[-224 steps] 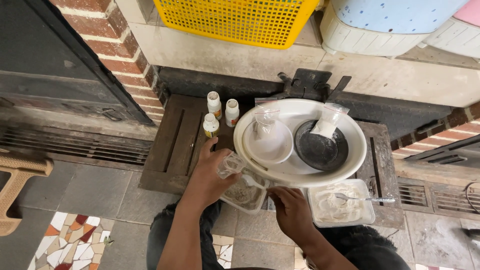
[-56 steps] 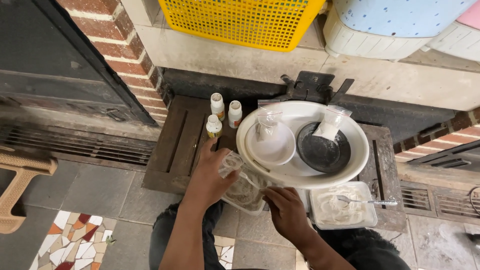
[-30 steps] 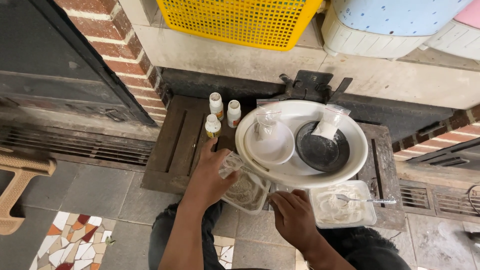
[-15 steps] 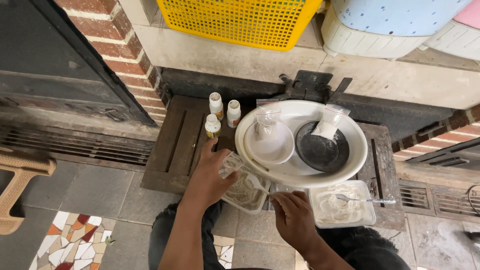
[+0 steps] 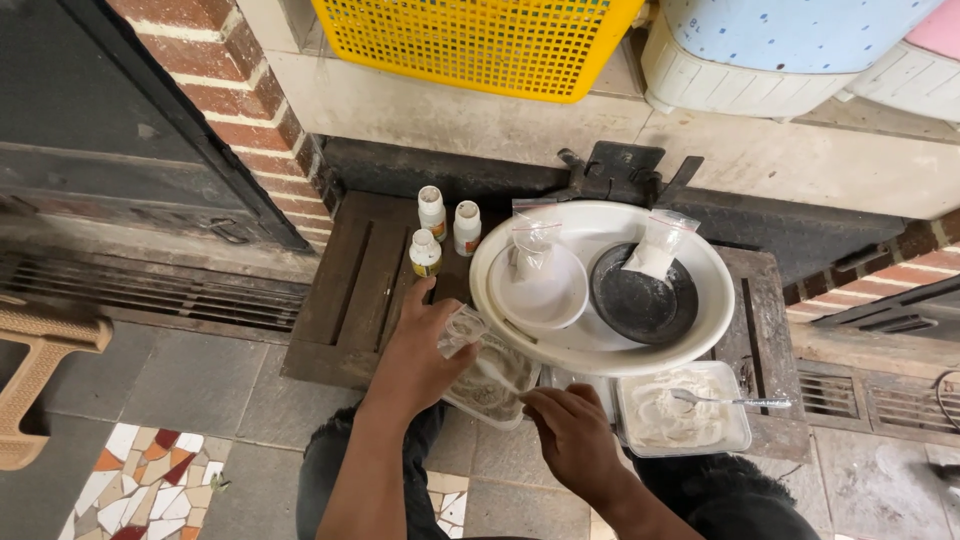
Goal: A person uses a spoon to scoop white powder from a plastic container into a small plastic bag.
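My left hand [image 5: 420, 345] grips a small clear plastic bag [image 5: 460, 329] over a clear plastic container [image 5: 487, 392] holding pale powder. My right hand [image 5: 568, 432] pinches a white spoon [image 5: 500, 376] that dips into that container. Just beyond sits a large white basin [image 5: 600, 350] on a dark wooden platform [image 5: 350, 290]. Inside the basin are a small white bowl [image 5: 540, 290] and a black dish [image 5: 642, 300], each with a small clear bag of white powder.
Three small white-capped bottles [image 5: 440, 230] stand left of the basin. A second clear container of white powder [image 5: 680, 418] with a metal spoon [image 5: 735, 402] lies to the right. A yellow basket [image 5: 470, 40] sits on the ledge above; floor grates run left and right.
My right hand has shifted slightly right and back, working the spoon in the container. My left hand stays on the bag. The rest is unmoved.
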